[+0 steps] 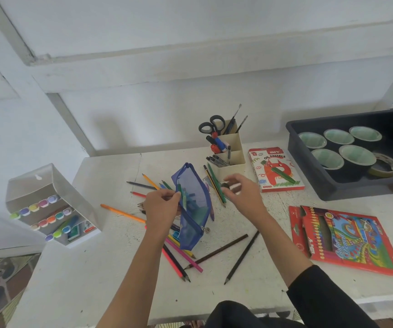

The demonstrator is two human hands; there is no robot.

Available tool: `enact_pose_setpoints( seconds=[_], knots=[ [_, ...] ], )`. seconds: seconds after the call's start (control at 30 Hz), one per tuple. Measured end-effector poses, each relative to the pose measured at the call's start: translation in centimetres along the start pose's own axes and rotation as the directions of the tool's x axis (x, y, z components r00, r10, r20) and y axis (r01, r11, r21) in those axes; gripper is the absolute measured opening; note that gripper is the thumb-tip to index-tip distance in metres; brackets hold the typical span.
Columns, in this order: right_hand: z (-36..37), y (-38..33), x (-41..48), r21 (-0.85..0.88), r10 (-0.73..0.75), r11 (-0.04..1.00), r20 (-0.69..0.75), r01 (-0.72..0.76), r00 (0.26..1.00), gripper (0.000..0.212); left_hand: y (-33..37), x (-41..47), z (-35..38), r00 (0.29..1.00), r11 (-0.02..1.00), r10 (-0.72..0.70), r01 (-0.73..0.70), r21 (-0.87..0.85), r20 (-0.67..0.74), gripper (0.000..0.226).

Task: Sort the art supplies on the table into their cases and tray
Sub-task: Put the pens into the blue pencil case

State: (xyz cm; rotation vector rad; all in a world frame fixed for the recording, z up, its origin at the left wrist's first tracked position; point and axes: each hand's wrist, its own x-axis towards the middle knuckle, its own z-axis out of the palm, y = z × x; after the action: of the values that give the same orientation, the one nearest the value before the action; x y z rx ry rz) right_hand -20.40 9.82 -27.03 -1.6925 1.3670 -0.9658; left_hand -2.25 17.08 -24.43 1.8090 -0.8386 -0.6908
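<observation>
Blue mesh pouch [193, 207] in left-hand fingers [175, 194], small dark object [226, 185] in right.

The blue mesh pouch [192, 207] stands open mid-table, its rim pinched by the left hand [162, 205]; just right of the pouch the right hand [240, 191] grips a small dark object [226, 185] — too blurred to name; loose coloured pencils [181, 254] lie around and under the pouch; far right of it sits the dark tray [347, 188]; a marker case [51, 204] stands well left.

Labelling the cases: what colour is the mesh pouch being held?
Blue, see-through mesh pouch, clearest in the head view.
</observation>
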Motion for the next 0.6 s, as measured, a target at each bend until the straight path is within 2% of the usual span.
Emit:
enact_pose_setpoints(
  seconds=[0.17, 0.2, 0.27, 0.33, 0.4, 0.5, 0.6],
  knots=[
    [1.8, -4.7, -1.3, 0.088, -0.187, 0.982, 0.251, 0.170, 0.950, 0.025, 0.0, -0.1, 0.2, 1.000, 1.000, 0.009, -0.009, 0.004, -0.007, 0.016],
    [2.3, -4.7, -1.4, 0.089, -0.203, 0.978, 0.252, 0.187, 0.946, 0.024, 0.0, -0.1, 0.1, 1.000, 1.000, 0.010, -0.010, 0.006, -0.013, 0.015],
    [2.9, -4.4, -1.1, 0.087, -0.203, 0.978, 0.157, 0.191, 0.967, 0.017, 0.0, -0.1, -0.2, 1.000, 1.000, 0.005, -0.005, 0.001, -0.024, 0.013],
    [3.0, -3.4, -0.4, 0.082, -0.122, 0.989, 0.013, 0.120, 0.992, 0.011, -0.1, -0.1, -0.6, 1.000, 1.000, 0.004, -0.004, -0.007, -0.029, 0.019],
    [2.8, -1.9, 0.4, 0.006, -0.012, 1.000, -0.041, 0.012, 0.999, 0.009, -0.4, 0.1, -1.0, 0.999, 1.000, 0.006, -0.006, -0.005, -0.038, 0.023],
    [3.4, 0.7, 1.0, -0.224, 0.155, 0.965, 0.077, -0.134, 0.985, 0.012, -0.6, 0.2, -1.8, 0.998, 1.000, 0.001, -0.002, -0.016, -0.068, 0.024],
    [5.1, 2.2, 0.6, -0.468, 0.253, 0.874, 0.217, -0.127, 0.943, 0.021, -0.5, 0.6, -2.5, 0.996, 0.999, -0.002, -0.001, -0.039, -0.090, 0.024]
  ],
)
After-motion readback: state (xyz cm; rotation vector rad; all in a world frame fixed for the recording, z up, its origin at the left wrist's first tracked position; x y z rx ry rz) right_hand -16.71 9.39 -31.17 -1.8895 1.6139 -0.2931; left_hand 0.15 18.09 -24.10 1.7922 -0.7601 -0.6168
